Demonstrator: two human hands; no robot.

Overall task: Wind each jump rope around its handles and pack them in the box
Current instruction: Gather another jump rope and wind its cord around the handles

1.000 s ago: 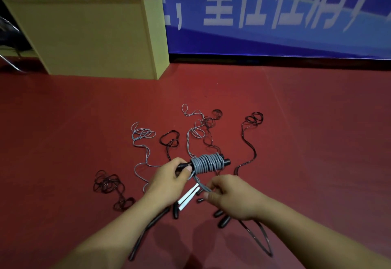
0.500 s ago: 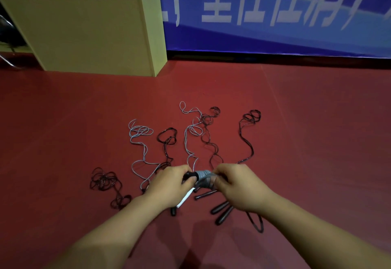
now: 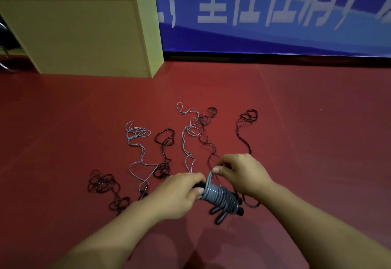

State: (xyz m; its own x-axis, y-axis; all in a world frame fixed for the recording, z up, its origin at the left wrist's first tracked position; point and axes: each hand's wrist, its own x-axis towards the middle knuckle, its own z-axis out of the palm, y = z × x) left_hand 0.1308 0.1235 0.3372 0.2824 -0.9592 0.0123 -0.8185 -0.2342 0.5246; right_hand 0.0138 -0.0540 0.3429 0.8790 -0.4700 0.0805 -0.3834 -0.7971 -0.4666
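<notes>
My left hand (image 3: 179, 194) grips the near end of a pair of black handles wrapped in a thick coil of grey rope (image 3: 220, 197), held just above the red floor. Pinching the loose tail of that grey rope, my right hand (image 3: 239, 173) lifts it up over the left end of the coil. Several unwound ropes lie ahead on the floor: a grey one (image 3: 137, 139), another grey one (image 3: 189, 133), black ones (image 3: 165, 141), (image 3: 246, 124) and a black tangle (image 3: 103, 184). Black handles (image 3: 220, 215) lie under the coil. The yellow box (image 3: 84, 31) stands at the back left.
A blue banner with white characters (image 3: 264, 4) hangs along the back wall. Red floor (image 3: 317, 131) stretches open to the right and left of the ropes. Dark chair legs (image 3: 3, 35) show at the far left edge behind the box.
The coil has tilted, its right end now pointing toward me. My right hand has come off the coil, pulling the rope tail up and over, and a white handle near my left hand is no longer visible.
</notes>
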